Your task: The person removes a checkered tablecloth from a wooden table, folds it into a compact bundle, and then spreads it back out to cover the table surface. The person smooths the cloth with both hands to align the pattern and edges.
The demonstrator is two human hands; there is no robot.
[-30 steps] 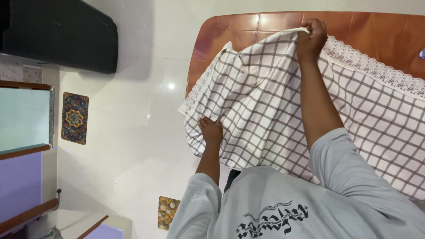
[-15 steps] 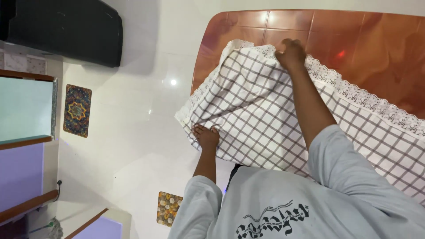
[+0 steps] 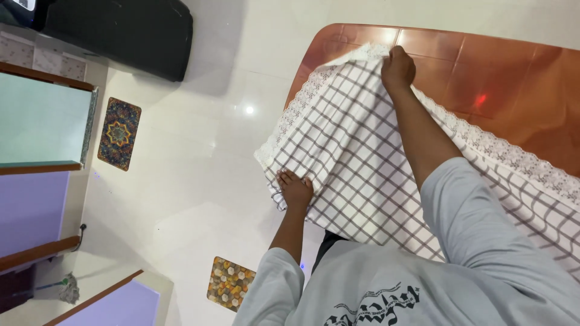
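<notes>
A white tablecloth [image 3: 356, 157] with grey checks and a lace border lies over a glossy reddish-brown table [image 3: 495, 78]. My right hand [image 3: 397, 66] reaches across to the far side, fingers closed on the cloth's lace edge near the table corner. My left hand [image 3: 295, 188] grips the near edge of the cloth where it hangs off the table's end. Grey sleeves cover both my upper arms.
The floor [image 3: 199, 175] is white and shiny. A black piece of furniture [image 3: 121, 30] stands at the top left. Two patterned mats [image 3: 119, 134] [image 3: 229, 284] lie on the floor. Doorways with wooden frames [image 3: 42, 163] line the left side, with a mop [image 3: 66, 288] nearby.
My right hand has brought the lifted lace edge down onto the table and pulled it toward the far corner. The left hand has kept its hold on the near edge.
</notes>
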